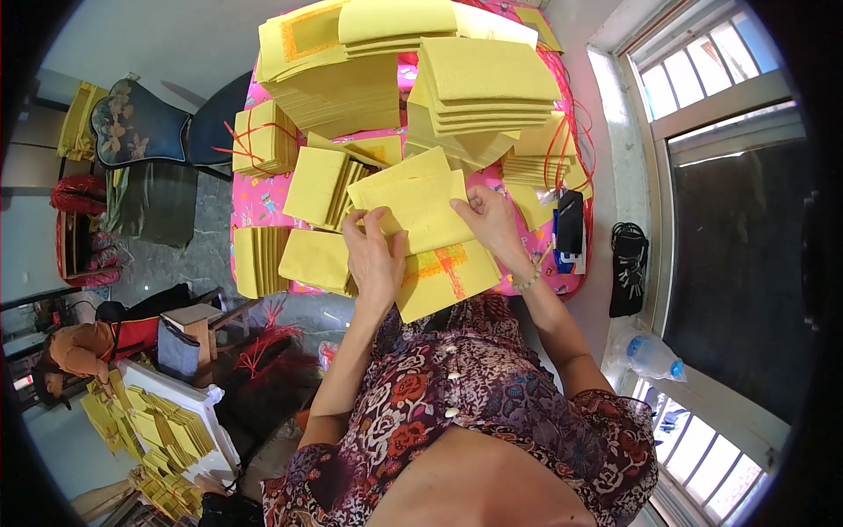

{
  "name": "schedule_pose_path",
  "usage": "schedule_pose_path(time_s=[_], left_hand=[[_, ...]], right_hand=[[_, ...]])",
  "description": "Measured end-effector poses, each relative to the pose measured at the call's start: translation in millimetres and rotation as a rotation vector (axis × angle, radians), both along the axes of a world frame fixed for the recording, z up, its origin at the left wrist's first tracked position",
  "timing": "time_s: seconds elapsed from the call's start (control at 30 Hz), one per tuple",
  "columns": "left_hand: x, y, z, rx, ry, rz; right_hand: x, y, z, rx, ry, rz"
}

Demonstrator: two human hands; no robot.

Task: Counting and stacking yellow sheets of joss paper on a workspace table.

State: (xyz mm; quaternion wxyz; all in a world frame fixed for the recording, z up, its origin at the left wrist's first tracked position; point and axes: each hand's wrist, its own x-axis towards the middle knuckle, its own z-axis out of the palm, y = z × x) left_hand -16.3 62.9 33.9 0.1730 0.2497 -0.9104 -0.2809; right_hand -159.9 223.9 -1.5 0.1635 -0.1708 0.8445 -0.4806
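Head: yellow paper (pixel 421 211) between hands (pixel 376 262) (pixel 492 228)

On the table (pixel 252 202) we find a paper sheet (pixel 477 270) across the near edge, a stack (pixel 261 262) at the near left corner, a pile (pixel 334 98) toward the far edge and a phone (pixel 570 221) by the right edge. A chair (pixel 136 121) stands beyond the left edge.

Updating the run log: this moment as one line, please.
left hand: at left side of yellow paper; right hand: holding its right edge; beneath: orange-marked sheet; around: yellow paper stacks
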Motion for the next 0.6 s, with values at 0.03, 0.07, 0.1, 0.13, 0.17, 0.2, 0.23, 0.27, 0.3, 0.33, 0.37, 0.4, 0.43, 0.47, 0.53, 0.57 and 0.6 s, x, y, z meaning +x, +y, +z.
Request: schedule_pose_path(time_s=[0.03, 0.07, 0.1, 0.13, 0.17, 0.2, 0.23, 0.27, 0.3, 0.33, 0.37, 0.4, 0.43, 0.47, 0.53, 0.57, 0.6], left_hand=[[0, -1, -1, -0.191, 0.074, -0.027], [0, 0, 0, -0.193, 0.075, -0.028], [-1, 0, 1, -0.213, 0.049, -0.029], [-2, 1, 2, -0.233, 0.024, -0.03], [-3, 1, 2, -0.235, 0.025, -0.031], [-4, 1, 0, -0.124, -0.003, -0.061], [-5, 1, -2, -0.013, -0.031, -0.092], [-5, 1, -5, -0.014, -0.029, -0.092], [-6, 2, -8, 0.037, -0.033, -0.135], [-6, 3, -10, 0.088, -0.037, -0.179], [-5, 1, -12, 0.002, 0.006, -0.218], [-5, 0, -10, 0.001, 0.007, -0.221], [-6, 0, -8, 0.035, -0.008, -0.247], [-6, -1, -5, 0.069, -0.023, -0.273], [-5, -3, -1, 0.064, -0.024, -0.291], [-5, -4, 0, 0.06, -0.027, -0.309], [-5, -4, -1, 0.061, -0.026, -0.307]], right_hand=[[0, 0, 3, -0.001, 0.001, -0.001], [-1, 0, 6, 0.032, 0.004, 0.001], [-1, -1, 8, 0.064, 0.006, 0.004], [-1, 0, 7, 0.063, 0.007, 0.003], [-2, 1, 5, 0.056, -0.001, 0.004], [-2, 0, 4, 0.049, -0.01, 0.006], [-2, 0, 5, 0.048, -0.008, 0.006], [-1, 0, 6, 0.049, -0.001, 0.004], [-1, 0, 7, 0.049, 0.006, 0.001], [-1, -1, 6, 0.048, 0.007, 0.0], [-1, -1, 5, 0.023, -0.002, -0.002], [-1, -1, 4, 0.0, -0.012, -0.006], [-1, 0, 4, -0.001, -0.011, -0.009], [-2, 2, 4, -0.002, -0.053, 0.005], [-1, 0, 11, -0.005, -0.095, 0.022], [4, 1, 16, -0.059, 0.073, -0.049], [9, 0, 24, -0.111, 0.242, -0.118]])
